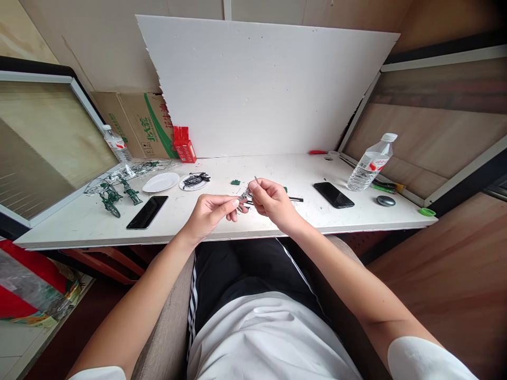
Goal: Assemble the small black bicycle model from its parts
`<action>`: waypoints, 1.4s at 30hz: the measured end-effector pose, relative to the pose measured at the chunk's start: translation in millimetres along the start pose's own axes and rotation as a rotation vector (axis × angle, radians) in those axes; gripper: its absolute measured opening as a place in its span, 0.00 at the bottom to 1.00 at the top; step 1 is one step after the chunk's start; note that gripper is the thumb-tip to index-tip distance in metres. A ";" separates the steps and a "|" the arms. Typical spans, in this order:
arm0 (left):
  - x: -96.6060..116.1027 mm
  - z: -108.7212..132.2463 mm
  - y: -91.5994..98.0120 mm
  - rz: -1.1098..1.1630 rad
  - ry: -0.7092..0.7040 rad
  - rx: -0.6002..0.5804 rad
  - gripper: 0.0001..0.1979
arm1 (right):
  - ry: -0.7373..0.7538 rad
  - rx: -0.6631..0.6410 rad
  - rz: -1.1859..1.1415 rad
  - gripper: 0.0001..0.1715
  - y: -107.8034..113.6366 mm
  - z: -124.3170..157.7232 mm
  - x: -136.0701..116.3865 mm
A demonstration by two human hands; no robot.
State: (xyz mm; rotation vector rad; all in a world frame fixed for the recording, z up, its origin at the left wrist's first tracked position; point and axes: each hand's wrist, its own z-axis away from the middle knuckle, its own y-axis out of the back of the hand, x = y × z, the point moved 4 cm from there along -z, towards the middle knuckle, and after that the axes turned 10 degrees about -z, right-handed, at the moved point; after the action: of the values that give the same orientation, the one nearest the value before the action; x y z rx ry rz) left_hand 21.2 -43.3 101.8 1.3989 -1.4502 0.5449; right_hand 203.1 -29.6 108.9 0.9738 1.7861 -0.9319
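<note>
Both my hands meet above the front edge of the white table (pixel 277 221). My left hand (pixel 209 211) pinches a small metal part (pixel 243 198) between thumb and fingers. My right hand (pixel 271 200) is closed round the other end of it, with a thin metal pin sticking up from its fingers. What exactly the small part is I cannot make out. A thin black rod (pixel 296 199) lies on the table just behind my right hand. A small green piece (pixel 235 182) lies a little farther back.
Two black phones (pixel 147 211) (pixel 334 195) lie left and right of my hands. Two white plates (pixel 160 182) (pixel 194 182) sit behind, one holding dark parts. Green toy pieces (pixel 113 192) crowd the left. A water bottle (pixel 369 163) lies at right, another bottle (pixel 116 145) stands at the left. A white board (pixel 261 84) leans at the back.
</note>
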 end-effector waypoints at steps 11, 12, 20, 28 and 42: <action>-6.0 -1.0 -1.6 0.055 0.031 -0.009 0.18 | 0.003 -0.008 -0.055 0.29 -0.4 -0.9 4.2; -6.6 -0.9 -1.5 0.064 0.039 -0.012 0.18 | 0.002 -0.014 -0.067 0.29 -0.9 -0.8 4.3; -1.3 -0.7 -2.0 0.040 0.031 -0.023 0.20 | 0.007 -0.029 -0.091 0.29 -2.5 -0.3 3.0; 12.3 1.2 -5.5 -0.048 -0.011 0.010 0.24 | -0.009 -0.044 -0.115 0.29 0.0 -1.2 2.1; 2.1 2.0 -6.2 0.080 0.019 -0.164 0.17 | -0.010 -0.130 -0.134 0.28 -2.9 0.2 1.6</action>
State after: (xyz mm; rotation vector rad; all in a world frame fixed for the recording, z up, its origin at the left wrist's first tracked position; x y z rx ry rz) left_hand 26.7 -47.3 100.9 1.2082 -1.5059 0.4774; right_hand 200.0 -30.6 107.9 0.7742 1.8969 -0.8880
